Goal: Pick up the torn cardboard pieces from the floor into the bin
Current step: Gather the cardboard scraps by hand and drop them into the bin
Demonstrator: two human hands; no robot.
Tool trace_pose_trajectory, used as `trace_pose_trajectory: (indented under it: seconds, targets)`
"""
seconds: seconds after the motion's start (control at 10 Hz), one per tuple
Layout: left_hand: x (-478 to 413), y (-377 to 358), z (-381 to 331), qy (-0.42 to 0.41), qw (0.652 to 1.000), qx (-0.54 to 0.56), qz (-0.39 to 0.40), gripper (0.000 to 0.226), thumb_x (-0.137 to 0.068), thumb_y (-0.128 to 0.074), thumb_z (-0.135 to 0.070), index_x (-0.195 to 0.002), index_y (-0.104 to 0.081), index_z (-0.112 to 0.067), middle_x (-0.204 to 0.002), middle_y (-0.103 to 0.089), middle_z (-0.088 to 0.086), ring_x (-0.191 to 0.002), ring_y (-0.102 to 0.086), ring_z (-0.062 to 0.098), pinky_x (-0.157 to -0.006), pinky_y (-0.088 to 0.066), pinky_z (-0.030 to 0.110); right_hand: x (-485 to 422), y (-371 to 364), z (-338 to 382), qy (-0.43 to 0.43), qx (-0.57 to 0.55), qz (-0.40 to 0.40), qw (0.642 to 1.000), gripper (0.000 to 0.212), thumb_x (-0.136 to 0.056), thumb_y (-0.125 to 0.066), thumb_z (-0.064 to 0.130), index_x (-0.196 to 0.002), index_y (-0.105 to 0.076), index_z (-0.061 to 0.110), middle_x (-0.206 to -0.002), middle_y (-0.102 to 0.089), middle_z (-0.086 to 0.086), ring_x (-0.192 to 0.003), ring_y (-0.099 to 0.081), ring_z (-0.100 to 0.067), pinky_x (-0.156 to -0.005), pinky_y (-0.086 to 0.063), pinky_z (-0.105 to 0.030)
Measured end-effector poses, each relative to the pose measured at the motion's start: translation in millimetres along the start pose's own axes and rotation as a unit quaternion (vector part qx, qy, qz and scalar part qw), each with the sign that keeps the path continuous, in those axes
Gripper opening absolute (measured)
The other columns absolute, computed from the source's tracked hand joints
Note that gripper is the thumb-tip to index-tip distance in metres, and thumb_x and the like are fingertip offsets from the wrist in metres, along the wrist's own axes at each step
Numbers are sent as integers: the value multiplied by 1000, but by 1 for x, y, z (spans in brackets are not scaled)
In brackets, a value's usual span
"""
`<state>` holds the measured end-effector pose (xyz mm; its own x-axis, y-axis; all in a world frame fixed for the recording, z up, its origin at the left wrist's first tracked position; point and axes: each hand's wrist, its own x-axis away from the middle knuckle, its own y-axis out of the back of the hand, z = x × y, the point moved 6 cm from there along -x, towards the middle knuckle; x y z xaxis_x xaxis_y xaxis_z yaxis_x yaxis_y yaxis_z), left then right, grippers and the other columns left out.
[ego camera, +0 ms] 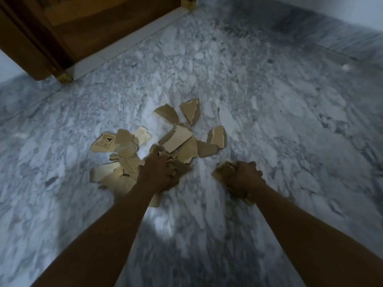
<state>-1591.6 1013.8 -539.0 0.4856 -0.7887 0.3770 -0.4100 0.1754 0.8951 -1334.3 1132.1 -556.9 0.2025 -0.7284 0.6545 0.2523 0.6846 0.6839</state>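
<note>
Two hands reach down to the marble floor (pixel 279 96). The left hand (pixel 160 175) rests on the near edge of the pile of torn cardboard pieces (pixel 178 137), its fingers curled round a few scraps (pixel 181 167). Most of the pile lies just beyond and to the left of this hand, with a printed piece (pixel 102 142) at the far left. The right hand (pixel 243 177), apart from the pile on its right side, grips a bundle of pieces (pixel 222 172) that protrudes from both sides of the fist. A wooden door (pixel 93 27) stands well beyond both hands.
</note>
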Motion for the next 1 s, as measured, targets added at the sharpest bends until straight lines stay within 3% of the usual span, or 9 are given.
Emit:
trace_pose_trajectory:
  seconds: [0.1, 0.2, 0.3, 0.4, 0.5, 0.7, 0.8, 0.9, 1.0]
  targets:
    - [-5, -6, 2, -2, 1000, 0, 23, 63, -72, -66, -37, -129, -53, -14, -119, -61, 12, -96, -58, 28, -72, -35, 28, 3, 9, 18, 61, -80, 61, 993, 39, -81, -77, 37, -109, -67, 11, -108, -69, -16, -92, -66, -29, -77, -54, -35]
    - [-6, 0, -1, -15, 999, -20, 40, 29, -82, -71, -21, -107, -57, -18, -114, -63, 12, -90, -56, 24, -66, -35, 24, 2, 19, 30, 72, -304, 124, 942, 39, -79, -82, 19, -112, -68, 1, -101, -74, -18, -88, -72, -30, -79, -60, -39]
    - [-7, 8, 2, -20, 999, -12, 25, 30, -81, -72, -27, -93, -44, -24, -104, -60, 7, -86, -50, 20, -74, -37, 27, -3, 28, 29, 59, -394, 131, 908, 59, -69, -90, 26, -118, -67, 1, -105, -74, -16, -92, -74, -30, -81, -61, -42]
    - [-7, 26, 3, -38, 999, 26, -6, 34, -80, -73, -30, -78, -40, -38, -107, -60, 7, -95, -56, 25, -77, -37, 27, -1, 36, 15, 19, -231, 51, 971, 57, -65, -90, 32, -111, -70, 7, -103, -69, -15, -84, -70, -27, -60, -59, -30]
    - [-2, 33, 3, -49, 998, 20, 19, 41, -70, -77, -38, -72, -37, -45, -117, -60, 6, -105, -58, 27, -81, -43, 29, -24, 21, -21, -85, -139, 34, 986, 94, -40, -88, 51, -121, -63, 10, -123, -55, -20, -104, -60, -40, -73, -61, -44]
    - [3, 11, 7, -106, 991, -49, 61, 53, -54, -65, -71, -91, -69, -33, -115, -55, 5, -122, -44, 30, -102, -36, 44, -23, -6, -35, -70, 0, 23, 997, 74, -81, -49, 71, -125, -53, 11, -130, -51, -21, -113, -51, -40, -98, -37, -49]
    - [4, 1, 5, -96, 993, 1, 75, 41, -76, -70, -48, -107, -67, -21, -122, -59, 17, -114, -52, 21, -82, -33, 13, -22, 1, -20, -46, 4, 62, 997, 55, -94, -63, 42, -132, -54, 3, -131, -57, -22, -117, -56, -38, -90, -46, -42]
    - [12, 5, -4, -174, 983, 60, -14, 46, -69, -57, -51, -95, -67, -14, -91, -68, 25, -82, -54, 7, -71, -29, 8, -22, 14, 13, 31, -77, 89, 993, 58, -89, -69, 40, -128, -60, -2, -126, -62, -23, -109, -61, -35, -91, -52, -44]
    - [21, 3, -6, -202, 979, 9, -22, 60, -66, -55, -51, -94, -70, 0, -99, -64, 24, -80, -58, 29, -61, -40, 22, -22, 35, 57, 118, -71, 30, 990, 76, -68, -72, 60, -121, -64, 6, -116, -67, -15, -101, -65, -29, -87, -57, -42]
